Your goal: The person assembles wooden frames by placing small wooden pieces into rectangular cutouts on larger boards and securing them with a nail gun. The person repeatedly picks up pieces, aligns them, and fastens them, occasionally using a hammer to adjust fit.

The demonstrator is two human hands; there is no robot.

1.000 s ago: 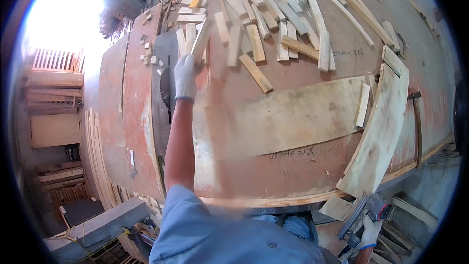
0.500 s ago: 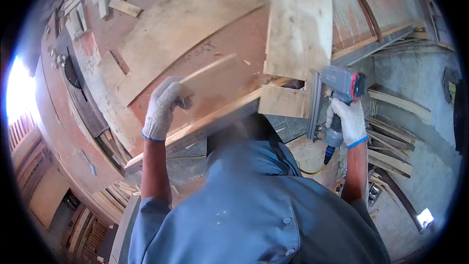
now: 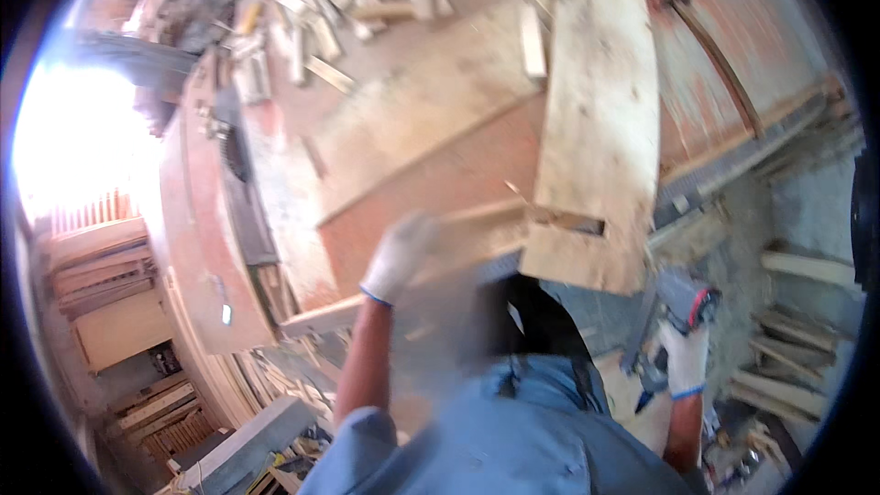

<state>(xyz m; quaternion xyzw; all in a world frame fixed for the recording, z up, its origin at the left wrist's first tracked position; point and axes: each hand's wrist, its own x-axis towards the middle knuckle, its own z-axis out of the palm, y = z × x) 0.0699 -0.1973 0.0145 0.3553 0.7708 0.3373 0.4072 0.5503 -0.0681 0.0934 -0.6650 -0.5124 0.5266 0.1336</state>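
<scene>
White-gloved right hand (image 3: 686, 357) has its fingers wrapped around a grey nail gun (image 3: 676, 290) with a red band, just off the near end of a slotted board (image 3: 598, 128). Left hand (image 3: 401, 255) is a blur over the front part of the reddish worktable (image 3: 458, 160), so honestly can't tell if it's holding anything. Hammer (image 3: 724, 64) lies right of the board, loose wood strips (image 3: 325, 38) piled toward the back.
</scene>
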